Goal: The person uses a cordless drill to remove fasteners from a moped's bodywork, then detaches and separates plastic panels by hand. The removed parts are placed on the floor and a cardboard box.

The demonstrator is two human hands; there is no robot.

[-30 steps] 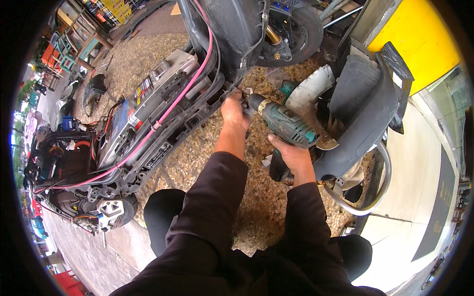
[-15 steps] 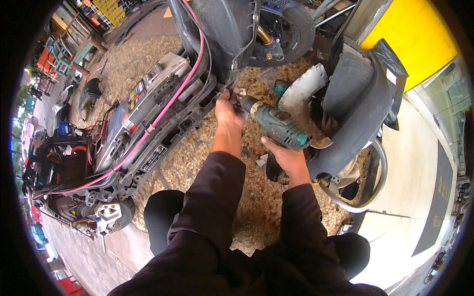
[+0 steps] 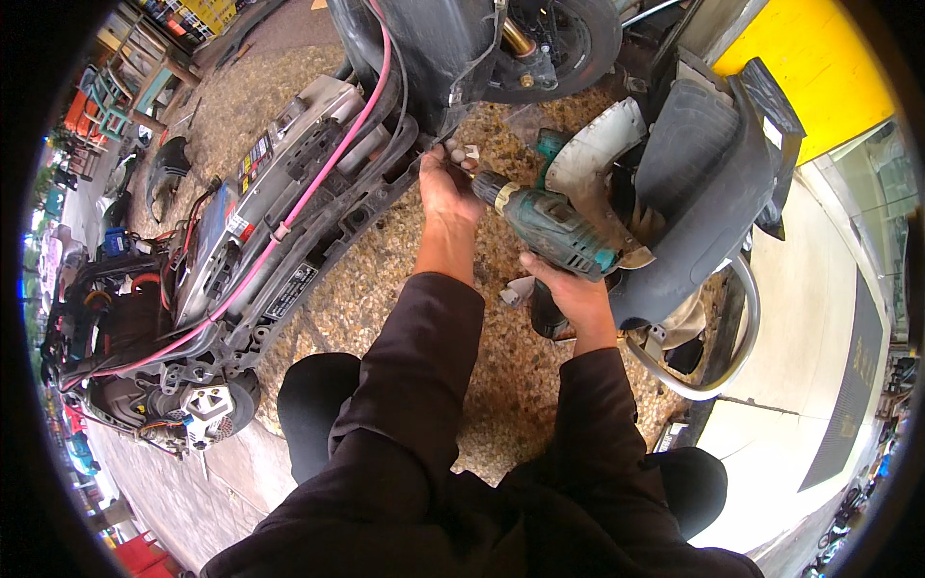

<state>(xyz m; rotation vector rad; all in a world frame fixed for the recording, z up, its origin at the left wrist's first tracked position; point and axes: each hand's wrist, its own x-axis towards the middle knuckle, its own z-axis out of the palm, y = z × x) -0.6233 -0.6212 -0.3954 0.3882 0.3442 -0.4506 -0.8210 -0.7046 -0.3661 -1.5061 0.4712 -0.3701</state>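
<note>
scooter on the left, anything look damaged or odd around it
Yes: the scooter looks partly stripped, its pink cable exposed. A loose-looking grey panel lies right of the drill, beside a pale curved panel smeared brown toward its lower end.

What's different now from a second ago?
Only a little: the drill seems to have eased slightly back from the scooter. I see nothing newly grabbed or let go. The right hand still holds the drill, and the left hand is still near its tip.
</note>
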